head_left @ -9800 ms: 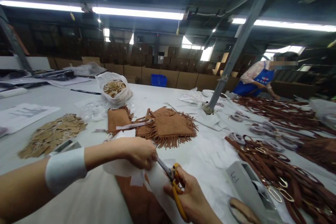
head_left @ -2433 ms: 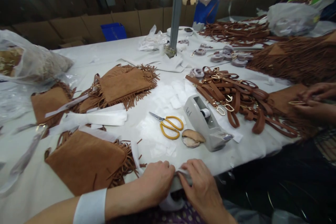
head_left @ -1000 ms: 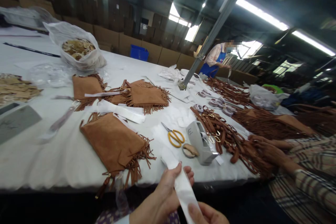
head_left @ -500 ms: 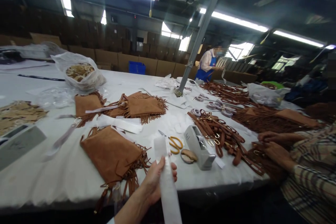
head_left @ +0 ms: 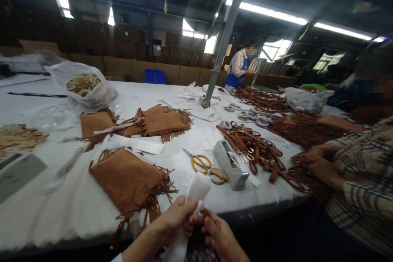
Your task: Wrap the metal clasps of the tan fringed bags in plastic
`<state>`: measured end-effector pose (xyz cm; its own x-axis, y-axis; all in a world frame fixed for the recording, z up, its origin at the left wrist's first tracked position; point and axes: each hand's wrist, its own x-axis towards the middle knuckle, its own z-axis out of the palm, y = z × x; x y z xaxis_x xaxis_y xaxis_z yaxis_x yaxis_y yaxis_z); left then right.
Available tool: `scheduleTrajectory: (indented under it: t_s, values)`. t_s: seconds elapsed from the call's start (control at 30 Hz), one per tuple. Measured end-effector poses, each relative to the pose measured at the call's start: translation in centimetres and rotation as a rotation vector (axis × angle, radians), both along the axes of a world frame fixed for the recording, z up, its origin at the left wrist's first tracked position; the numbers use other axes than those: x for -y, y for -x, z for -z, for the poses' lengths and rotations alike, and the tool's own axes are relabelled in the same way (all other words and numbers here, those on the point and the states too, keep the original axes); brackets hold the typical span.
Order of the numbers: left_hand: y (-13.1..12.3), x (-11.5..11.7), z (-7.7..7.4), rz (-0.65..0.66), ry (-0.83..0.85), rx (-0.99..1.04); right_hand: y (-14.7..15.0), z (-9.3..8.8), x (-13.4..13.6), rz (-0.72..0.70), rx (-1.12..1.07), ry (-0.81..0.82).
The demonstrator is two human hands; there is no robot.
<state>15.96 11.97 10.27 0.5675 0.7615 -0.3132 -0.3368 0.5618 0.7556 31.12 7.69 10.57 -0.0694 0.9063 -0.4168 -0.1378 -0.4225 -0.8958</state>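
Note:
Both my hands meet at the table's near edge, pinching one white paper strip (head_left: 196,190). My left hand (head_left: 173,217) grips it from the left, my right hand (head_left: 215,231) from the right, and the strip bends over above my fingers. Just left of my hands lies a brown suede fringed bag (head_left: 125,178), its fringe hanging over the table edge. Yellow-handled scissors (head_left: 199,161) lie on the table beyond the strip, next to a grey tape dispenser (head_left: 230,164).
More fringed bags (head_left: 161,120) and white strips (head_left: 135,144) lie further back. Brown straps (head_left: 254,147) are piled at the right, where a person in a plaid sleeve (head_left: 362,196) works. A plastic bag (head_left: 81,88) stands far left; a steel post (head_left: 222,45) rises mid-table.
My right hand has come back up to the strip and both hands now pinch it, folding its top over. Earlier I had put the scissors down on the table.

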Motion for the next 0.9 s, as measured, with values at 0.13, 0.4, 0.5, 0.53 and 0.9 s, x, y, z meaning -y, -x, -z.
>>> scheduleTrajectory:
  t_s: [0.13,0.4,0.5,0.53,0.9]
  values:
    - [0.8,0.9,0.9,0.165,-0.129,-0.129,0.4,-0.9,-3.3,0.089,-0.074,-0.055]
    - [1.5,-0.2,1.7,-0.022,-0.16,-0.258,0.3,0.7,-6.1,-0.022,0.293,-0.193]
    - [2.4,-1.5,2.7,-0.152,-0.068,-0.313,-0.7,0.7,-9.7,-0.118,0.603,-0.313]
    - [2.8,-2.0,3.0,-0.176,-0.028,-0.291,-1.1,0.6,-11.4,-0.146,0.779,-0.353]
    - [5.9,-4.7,3.4,-0.269,0.378,0.092,-0.7,3.0,-24.7,-0.612,1.403,-0.297]
